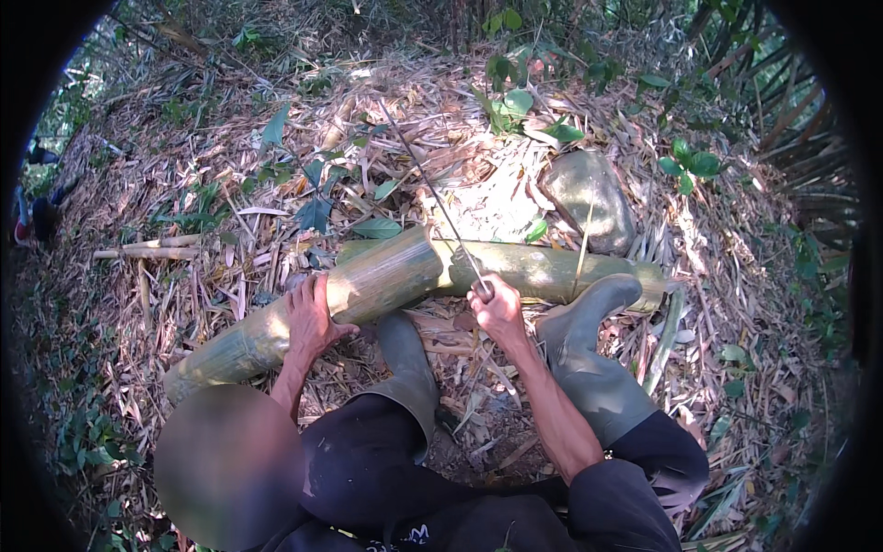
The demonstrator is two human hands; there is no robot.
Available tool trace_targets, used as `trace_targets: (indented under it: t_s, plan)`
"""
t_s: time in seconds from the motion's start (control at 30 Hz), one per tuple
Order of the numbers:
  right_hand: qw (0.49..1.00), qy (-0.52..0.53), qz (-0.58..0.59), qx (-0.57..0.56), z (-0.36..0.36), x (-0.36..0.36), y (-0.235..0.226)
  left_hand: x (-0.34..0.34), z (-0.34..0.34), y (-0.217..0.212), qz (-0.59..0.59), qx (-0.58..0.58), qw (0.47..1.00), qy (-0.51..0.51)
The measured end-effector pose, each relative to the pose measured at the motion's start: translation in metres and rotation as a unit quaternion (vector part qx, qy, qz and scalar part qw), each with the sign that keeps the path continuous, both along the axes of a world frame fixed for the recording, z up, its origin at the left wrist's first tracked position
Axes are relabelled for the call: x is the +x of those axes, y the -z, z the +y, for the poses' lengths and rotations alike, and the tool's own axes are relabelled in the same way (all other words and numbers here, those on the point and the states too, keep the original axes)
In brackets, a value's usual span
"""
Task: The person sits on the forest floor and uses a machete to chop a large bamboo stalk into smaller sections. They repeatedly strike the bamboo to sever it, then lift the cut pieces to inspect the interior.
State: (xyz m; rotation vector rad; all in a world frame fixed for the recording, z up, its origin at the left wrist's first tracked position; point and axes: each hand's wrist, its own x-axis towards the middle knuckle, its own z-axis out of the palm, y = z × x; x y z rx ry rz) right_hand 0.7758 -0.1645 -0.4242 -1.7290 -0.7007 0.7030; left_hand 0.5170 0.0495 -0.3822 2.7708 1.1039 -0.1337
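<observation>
**Left hand spans the bamboo, right fist grips the blade**

The upper bamboo pole [382,274] slants across the ground, its near end low on the left and its cut end over the lower bamboo pole [533,269], which lies nearly crosswise behind it. The person's left hand [311,324] grasps the upper pole from above, around the middle of its length: the fingers reach across to the far side, and the thumb sticks out along the near side. The cut end lies beyond this hand, up and to the right.

The right hand [498,311] is clenched round the handle of a long blade [430,184], just right of the cut end and, as seen from above, at the near side of the lower pole. The blade points away and to the left, passing close by the cut end in this view; whether it touches the bamboo cannot be told.

Past the far side of the poles, leaf litter [349,101] spreads out under the blade's tip. A rock [593,198] bounds that stretch on the right, close behind the lower pole, and a thin yellow strip [584,244] stands up across the same pole. On the near side, the left boot [403,368] sits by the upper pole and the right boot [593,359] points at the lower pole's right end, with a gap of littered ground between them. Green plants [688,166] grow farther off to the right.
</observation>
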Motion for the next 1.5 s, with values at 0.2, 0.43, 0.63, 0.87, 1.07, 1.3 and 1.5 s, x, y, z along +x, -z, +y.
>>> trace_targets:
  t_s: [0.2, 0.43, 0.63, 0.87, 1.07, 1.3, 1.5]
  plan:
    - [0.989, -0.003, -0.095, -0.115, -0.044, -0.015, -0.015, -0.003, -0.049, -0.007, -0.026, 0.06, 0.998, -0.016]
    - [0.985, 0.094, -0.054, 0.136, 0.029, -0.046, -0.17, -0.046, -0.019, -0.012, -0.055, 0.049, 0.997, 0.0]
    - [0.958, 0.132, -0.214, 0.134, 0.024, -0.079, -0.096, -0.065, -0.003, -0.022, -0.066, 0.046, 0.997, -0.001]
    - [0.964, 0.009, -0.097, -0.249, -0.064, -0.055, -0.002, -0.067, -0.014, -0.014, -0.061, 0.035, 0.997, -0.006]
    - [0.973, 0.106, 0.021, 0.205, 0.038, -0.057, -0.197, -0.068, -0.009, -0.01, -0.067, 0.058, 0.996, -0.011]
    - [0.992, -0.032, -0.087, -0.09, -0.004, -0.049, -0.04, -0.05, -0.004, -0.018, -0.075, 0.069, 0.995, 0.002]
    - [0.985, -0.109, -0.074, -0.11, -0.019, -0.043, -0.066, -0.041, -0.011, -0.016, -0.081, 0.081, 0.993, -0.013]
